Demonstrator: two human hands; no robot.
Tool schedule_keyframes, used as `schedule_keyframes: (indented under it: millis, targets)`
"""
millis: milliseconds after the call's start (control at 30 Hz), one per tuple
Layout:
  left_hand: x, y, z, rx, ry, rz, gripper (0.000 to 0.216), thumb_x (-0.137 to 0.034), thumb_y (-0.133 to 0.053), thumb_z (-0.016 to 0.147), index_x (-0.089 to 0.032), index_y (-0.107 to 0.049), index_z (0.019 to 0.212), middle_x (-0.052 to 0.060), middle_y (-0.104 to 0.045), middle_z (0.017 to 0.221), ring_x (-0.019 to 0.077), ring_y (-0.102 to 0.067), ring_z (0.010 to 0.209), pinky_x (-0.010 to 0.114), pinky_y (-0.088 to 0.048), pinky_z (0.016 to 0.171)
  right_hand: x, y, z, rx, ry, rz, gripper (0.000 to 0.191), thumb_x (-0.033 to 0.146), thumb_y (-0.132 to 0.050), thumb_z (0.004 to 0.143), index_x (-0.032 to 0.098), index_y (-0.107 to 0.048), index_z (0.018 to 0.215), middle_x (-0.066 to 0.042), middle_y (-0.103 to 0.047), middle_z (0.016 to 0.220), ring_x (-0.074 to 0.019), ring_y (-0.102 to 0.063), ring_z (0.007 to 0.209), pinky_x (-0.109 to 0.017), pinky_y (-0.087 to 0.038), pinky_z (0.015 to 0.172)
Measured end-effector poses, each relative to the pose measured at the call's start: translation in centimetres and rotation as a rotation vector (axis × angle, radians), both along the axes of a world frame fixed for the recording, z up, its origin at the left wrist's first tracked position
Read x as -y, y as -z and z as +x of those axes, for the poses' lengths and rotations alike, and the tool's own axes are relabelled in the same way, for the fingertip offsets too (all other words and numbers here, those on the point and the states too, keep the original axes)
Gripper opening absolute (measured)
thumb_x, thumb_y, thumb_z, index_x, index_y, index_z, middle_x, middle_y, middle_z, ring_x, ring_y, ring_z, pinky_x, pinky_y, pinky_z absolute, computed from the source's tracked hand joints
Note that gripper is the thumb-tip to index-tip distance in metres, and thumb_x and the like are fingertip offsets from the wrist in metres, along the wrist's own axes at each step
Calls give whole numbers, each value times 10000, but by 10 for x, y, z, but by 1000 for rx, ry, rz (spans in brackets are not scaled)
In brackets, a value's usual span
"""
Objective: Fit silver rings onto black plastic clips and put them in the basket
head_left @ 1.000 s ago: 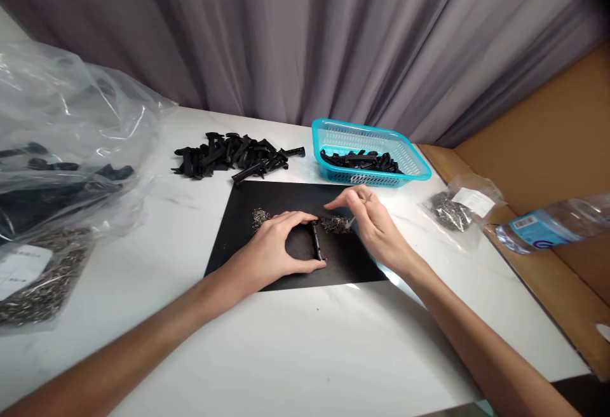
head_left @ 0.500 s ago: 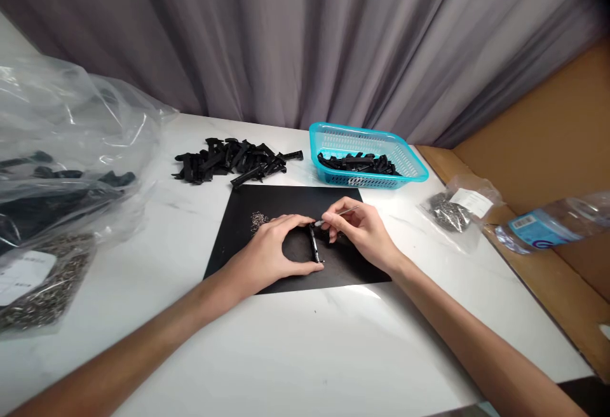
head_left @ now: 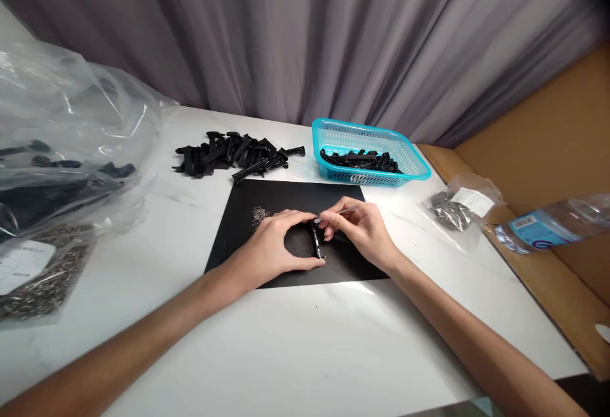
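My left hand [head_left: 274,242] grips a narrow black plastic part [head_left: 316,240] by its two ends, thumb at the near end and fingers at the far end. The part is over a black mat [head_left: 290,275]. In my right hand [head_left: 359,229] is a thin metal tool like tweezers [head_left: 351,209], pinched between thumb and fingers. Its tip meets or nearly meets the far end of the part; the exact contact is too small to tell. Beside my left hand, on the mat, lies a little heap of small metal pieces [head_left: 260,215].
Behind the mat are a pile of black plastic parts [head_left: 238,153] and a turquoise basket [head_left: 414,172] holding similar parts. Plastic bags [head_left: 71,99] stand at left, one with metal pieces [head_left: 52,283]. At right are a small bag [head_left: 450,210] and a plastic bottle [head_left: 548,223].
Both hands keep nearly the same pose around the black part. The view has shifted slightly, and the tool has barely moved against the part.
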State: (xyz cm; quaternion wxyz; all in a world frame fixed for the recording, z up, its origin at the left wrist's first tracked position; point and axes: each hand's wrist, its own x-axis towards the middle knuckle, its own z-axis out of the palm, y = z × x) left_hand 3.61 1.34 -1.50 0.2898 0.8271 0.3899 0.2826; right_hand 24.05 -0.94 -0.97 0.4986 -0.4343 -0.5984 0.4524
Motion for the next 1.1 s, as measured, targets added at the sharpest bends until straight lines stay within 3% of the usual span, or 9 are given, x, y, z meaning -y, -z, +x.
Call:
schedule_keyframes:
  millis: [267,367,500,600,700,800,1100]
  targets:
    - [0,2,-1,-50,9,8,644,-406,-920,633,-237,-701,1214,50,-754,1175,309,-703,1091,454,-582,955,2,3,1,29,9,-1,299,456,-748,900,167,-691,852,-38,-731,786,-155,-694,630,-297,-579,625]
    - [1,1,-4,-62,24,26,650,-446,-900,664,-246,-675,1240,53,-733,1249,313,-686,1152,466,-567,1003,4,0,4,143,148,114,312,459,-636,985,180,-667,848,-30,-699,781,-151,-666,653,-297,-548,645]
    - [-9,-15,-16,32,-34,76,610,-513,-862,706,-265,-671,1230,39,-738,1216,290,-697,1122,453,-564,1012,8,-3,3,321,358,348,412,391,-382,1102,203,-587,798,-47,-633,835,-171,-619,801,-340,-502,792]
    - [-28,-27,-33,188,-164,202,574,-448,-859,724,-250,-661,1226,46,-733,1198,266,-695,1097,431,-546,1021,12,-1,-6,443,229,401,358,318,-329,1115,208,-594,902,-62,-611,904,-184,-602,858,-353,-506,822]
    - [-49,-28,-48,360,-277,274,566,-398,-834,744,-225,-630,1243,65,-722,1193,241,-701,1042,401,-553,950,16,2,-26,671,-3,438,277,276,-388,1099,198,-636,1195,-113,-599,1107,-222,-610,1035,-391,-534,924]
    - [-60,-22,-57,443,-385,283,552,-373,-828,732,-201,-623,1214,73,-721,1143,212,-706,925,366,-546,838,18,2,-48,884,-130,470,393,269,-428,1083,195,-532,1454,-156,-558,1249,-253,-609,1070,-444,-563,940]
    - [-56,-17,-58,411,-463,314,528,-331,-844,733,-209,-598,1184,43,-697,1063,162,-684,806,331,-550,795,20,5,-74,1048,-123,575,437,315,-445,1074,211,-557,1483,-185,-561,1277,-295,-628,1067,-499,-581,909]
